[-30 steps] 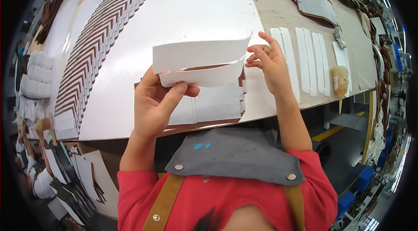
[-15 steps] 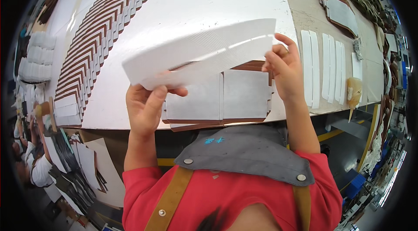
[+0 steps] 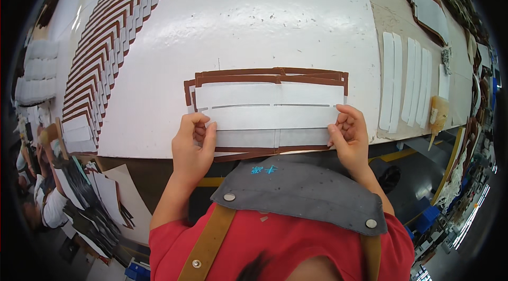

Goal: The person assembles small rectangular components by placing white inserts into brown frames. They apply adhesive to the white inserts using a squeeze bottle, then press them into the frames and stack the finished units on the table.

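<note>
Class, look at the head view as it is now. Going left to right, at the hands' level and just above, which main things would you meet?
Stacked white pieces → fanned row of brown-edged pieces → left hand → slotted white sheet → right hand → narrow white strips → yellowish bottle with pointed nozzle.

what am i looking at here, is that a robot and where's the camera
No robot: this is a person working barehanded. The view is from a wide fisheye camera worn on the head, looking down, so straight edges bend. The left hand and right hand hold the ends of a long white rectangular strip with narrow slits, over pale grey panels with brown borders. On the white tabletop, overlapping brown-edged pale pieces slant away at left; on a beige surface at right are narrow white strips and a yellowish container with a pointed tip.
</note>
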A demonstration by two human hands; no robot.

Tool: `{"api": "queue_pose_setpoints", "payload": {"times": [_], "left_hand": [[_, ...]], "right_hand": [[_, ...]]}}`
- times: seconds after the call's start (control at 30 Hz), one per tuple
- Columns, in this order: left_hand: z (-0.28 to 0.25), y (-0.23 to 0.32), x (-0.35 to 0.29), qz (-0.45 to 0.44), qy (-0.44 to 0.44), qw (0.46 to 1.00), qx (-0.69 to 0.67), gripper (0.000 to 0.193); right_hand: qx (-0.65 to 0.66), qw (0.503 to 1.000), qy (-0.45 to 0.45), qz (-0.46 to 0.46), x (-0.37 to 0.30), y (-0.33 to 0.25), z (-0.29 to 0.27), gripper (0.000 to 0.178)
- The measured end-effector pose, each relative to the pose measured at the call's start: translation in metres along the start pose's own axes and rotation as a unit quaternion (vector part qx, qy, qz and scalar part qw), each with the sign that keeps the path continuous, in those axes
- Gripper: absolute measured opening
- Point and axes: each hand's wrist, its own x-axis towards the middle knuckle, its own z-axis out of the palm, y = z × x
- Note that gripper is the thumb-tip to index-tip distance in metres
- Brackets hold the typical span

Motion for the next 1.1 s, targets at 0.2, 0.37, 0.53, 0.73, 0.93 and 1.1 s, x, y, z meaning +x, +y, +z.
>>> {"api": "queue_pose_setpoints", "payload": {"times": [0.2,0.37,0.53,0.73,0.93,1.1], "left_hand": [[0.000,0.005,0.006,0.024,-0.004,0.999,0.029,0.023],[-0.001,0.008,0.012,0.056,-0.007,0.996,0.067,0.026],[0.000,0.009,0.013,0.069,-0.010,0.995,0.078,0.029],[0.000,0.012,0.015,0.058,-0.023,0.995,0.083,0.029],[-0.001,0.011,0.015,0.033,-0.042,0.996,0.069,0.032],[-0.002,0.013,0.015,0.012,-0.046,0.997,0.067,0.032]], "right_hand": [[-0.019,0.999,-0.004,0.034,0.002,-0.001,-0.001,0.036],[-0.050,0.998,0.011,0.048,0.003,-0.004,0.001,0.036],[-0.061,0.997,0.018,0.048,0.003,-0.004,0.001,0.036],[-0.054,0.996,0.028,0.058,0.002,-0.005,0.002,0.036],[-0.055,0.996,0.027,0.070,0.003,-0.005,0.003,0.036],[-0.074,0.995,0.028,0.058,0.001,-0.002,0.001,0.036]]}}
